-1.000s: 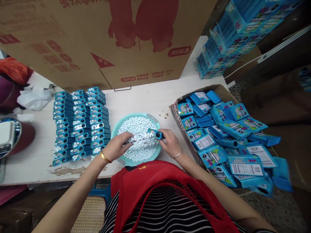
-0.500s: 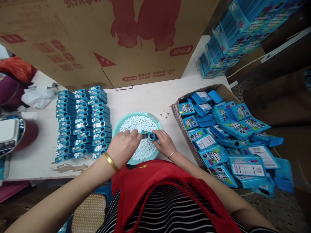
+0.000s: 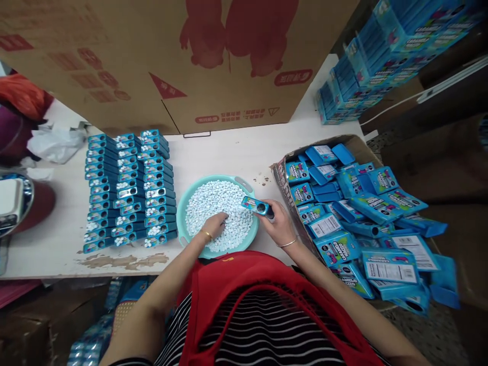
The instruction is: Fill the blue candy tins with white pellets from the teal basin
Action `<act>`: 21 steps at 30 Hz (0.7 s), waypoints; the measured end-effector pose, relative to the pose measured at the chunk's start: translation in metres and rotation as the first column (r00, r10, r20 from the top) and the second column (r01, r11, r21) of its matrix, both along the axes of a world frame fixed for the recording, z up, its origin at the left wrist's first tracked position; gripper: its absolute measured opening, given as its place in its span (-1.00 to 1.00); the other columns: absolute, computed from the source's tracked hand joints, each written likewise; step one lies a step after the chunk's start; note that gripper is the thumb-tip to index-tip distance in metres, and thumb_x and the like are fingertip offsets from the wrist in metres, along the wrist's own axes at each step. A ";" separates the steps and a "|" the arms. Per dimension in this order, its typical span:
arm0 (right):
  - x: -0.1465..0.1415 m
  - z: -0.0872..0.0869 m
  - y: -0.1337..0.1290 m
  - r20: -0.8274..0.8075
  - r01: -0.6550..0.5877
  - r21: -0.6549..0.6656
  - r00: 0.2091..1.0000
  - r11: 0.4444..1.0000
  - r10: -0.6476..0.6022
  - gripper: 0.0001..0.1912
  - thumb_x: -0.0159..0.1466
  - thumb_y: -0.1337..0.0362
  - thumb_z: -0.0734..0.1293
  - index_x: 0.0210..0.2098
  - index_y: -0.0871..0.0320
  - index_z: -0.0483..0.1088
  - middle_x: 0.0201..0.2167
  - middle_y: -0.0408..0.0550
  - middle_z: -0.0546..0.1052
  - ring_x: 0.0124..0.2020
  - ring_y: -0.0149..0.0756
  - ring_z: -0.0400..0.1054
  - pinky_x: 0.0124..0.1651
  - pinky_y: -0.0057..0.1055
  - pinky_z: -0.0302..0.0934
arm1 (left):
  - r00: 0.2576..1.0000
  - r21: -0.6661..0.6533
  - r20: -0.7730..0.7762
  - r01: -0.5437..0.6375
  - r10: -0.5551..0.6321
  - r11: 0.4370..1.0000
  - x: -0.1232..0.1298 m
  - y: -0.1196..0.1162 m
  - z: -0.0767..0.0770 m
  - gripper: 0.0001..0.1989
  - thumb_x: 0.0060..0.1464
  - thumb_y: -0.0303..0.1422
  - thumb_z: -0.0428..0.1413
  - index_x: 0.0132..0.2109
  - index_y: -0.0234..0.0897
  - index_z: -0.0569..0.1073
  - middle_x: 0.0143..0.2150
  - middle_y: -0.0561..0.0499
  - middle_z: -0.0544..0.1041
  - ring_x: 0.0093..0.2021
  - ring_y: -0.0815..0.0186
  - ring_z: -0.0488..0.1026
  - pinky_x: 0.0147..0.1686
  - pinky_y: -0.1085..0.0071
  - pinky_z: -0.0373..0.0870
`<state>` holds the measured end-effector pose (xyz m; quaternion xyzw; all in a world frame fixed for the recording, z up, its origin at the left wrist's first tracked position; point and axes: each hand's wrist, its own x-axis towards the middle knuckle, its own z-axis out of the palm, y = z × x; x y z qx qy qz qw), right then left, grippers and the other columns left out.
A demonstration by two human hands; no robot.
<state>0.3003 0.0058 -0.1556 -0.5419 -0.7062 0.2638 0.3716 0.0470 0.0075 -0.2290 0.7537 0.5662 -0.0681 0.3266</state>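
1. Left hand [image 3: 215, 225] down in the teal basin [image 3: 182, 213], fingers curled into the white candies [image 3: 219, 203]; what the grip has, cannot tell
2. Right hand [image 3: 280, 223] grip closed on a small blue box [image 3: 254, 205], held over basin's right rim
3. Filled boxes [image 3: 129, 188] in rows left on the surface [image 3: 229, 152]
4. Carton of blue packs [image 3: 358, 213] right

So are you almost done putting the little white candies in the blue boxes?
Partly. Three rows of filled blue boxes lie on the table. The right hand holds one small blue box; the left hand digs in the teal bowl. Many packs fill the cardboard carton.
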 end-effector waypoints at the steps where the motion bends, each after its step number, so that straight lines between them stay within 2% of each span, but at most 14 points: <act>1: 0.000 0.000 0.000 -0.005 0.004 -0.008 1.000 1.000 -0.004 -0.69 0.25 0.19 0.30 -0.03 0.14 0.29 -0.17 0.08 0.47 -0.11 -0.10 0.37 -0.06 -0.18 0.29 | 1.000 0.004 0.030 -0.008 0.008 1.000 0.005 -0.001 -0.003 -0.66 0.04 -0.52 0.00 0.00 -0.25 0.37 0.00 -0.08 0.46 -0.04 0.22 0.41 -0.05 0.37 0.31; 3: 0.002 -0.001 -0.001 -0.012 0.010 -0.021 1.000 1.000 -0.010 -0.68 0.25 0.17 0.30 -0.03 0.13 0.28 -0.16 0.07 0.48 -0.11 -0.11 0.37 -0.06 -0.18 0.29 | 0.997 0.007 0.080 -0.022 0.021 1.000 0.005 -0.004 0.000 -0.67 0.06 -0.47 0.01 0.00 -0.25 0.35 -0.06 -0.06 0.48 -0.11 0.24 0.43 -0.09 0.37 0.33; 6: 0.003 -0.003 -0.003 -0.006 0.009 -0.026 1.000 1.000 -0.009 -0.68 0.26 0.16 0.30 -0.03 0.12 0.28 -0.16 0.06 0.48 -0.12 -0.11 0.37 -0.06 -0.18 0.29 | 0.989 0.018 0.144 -0.036 0.033 0.999 -0.014 -0.008 0.023 -0.74 0.12 -0.35 0.02 -0.02 -0.26 0.34 -0.15 -0.03 0.49 -0.24 0.30 0.43 -0.18 0.39 0.34; 10: 0.001 -0.005 -0.002 0.034 -0.032 0.015 0.999 0.999 0.031 -0.70 0.26 0.22 0.28 -0.03 0.13 0.28 -0.16 0.08 0.48 -0.11 -0.08 0.37 -0.06 -0.15 0.30 | 0.971 0.141 0.237 -0.005 -0.029 0.990 -0.040 -0.008 0.079 -0.77 0.17 -0.31 0.01 -0.05 -0.29 0.33 -0.17 -0.05 0.46 -0.28 0.33 0.40 -0.23 0.40 0.33; 13: -0.007 -0.006 0.000 0.083 -0.111 0.078 0.991 0.991 0.104 -0.70 0.24 0.32 0.26 -0.02 0.16 0.28 -0.15 0.11 0.48 -0.11 -0.06 0.36 -0.05 -0.13 0.30 | 0.967 0.231 0.215 0.086 -0.137 0.969 -0.042 -0.003 0.126 -0.79 0.20 -0.33 -0.01 -0.05 -0.30 0.32 -0.15 -0.06 0.45 -0.26 0.33 0.39 -0.24 0.41 0.33; 16: -0.019 -0.006 0.001 0.118 -0.195 0.123 0.977 0.973 0.180 -0.66 0.21 0.41 0.23 -0.01 0.19 0.28 -0.13 0.12 0.48 -0.09 -0.06 0.34 -0.03 -0.11 0.30 | 0.972 0.249 0.080 0.197 -0.222 0.948 -0.028 0.005 0.164 -0.82 0.19 -0.38 -0.01 -0.06 -0.31 0.32 -0.16 -0.07 0.45 -0.22 0.30 0.41 -0.22 0.38 0.35; 18: -0.027 -0.006 0.001 0.127 -0.231 0.134 0.968 0.964 0.214 -0.63 0.18 0.45 0.21 0.00 0.20 0.27 -0.11 0.13 0.48 -0.07 -0.05 0.34 -0.01 -0.11 0.30 | 0.958 0.219 -0.086 0.284 -0.272 0.933 -0.014 0.010 0.183 -0.84 0.19 -0.41 -0.02 -0.09 -0.32 0.34 -0.17 -0.08 0.46 -0.21 0.26 0.43 -0.25 0.36 0.36; 21: -0.035 -0.007 0.001 0.134 -0.250 0.145 0.964 0.957 0.232 -0.60 0.15 0.48 0.20 0.00 0.20 0.27 -0.10 0.13 0.48 -0.06 -0.05 0.33 -0.01 -0.11 0.30 | 0.880 0.176 -0.350 0.399 -0.322 0.900 0.010 0.013 0.205 -0.85 0.19 -0.48 -0.06 -0.14 -0.32 0.38 -0.22 -0.09 0.46 -0.26 0.22 0.44 -0.37 0.35 0.34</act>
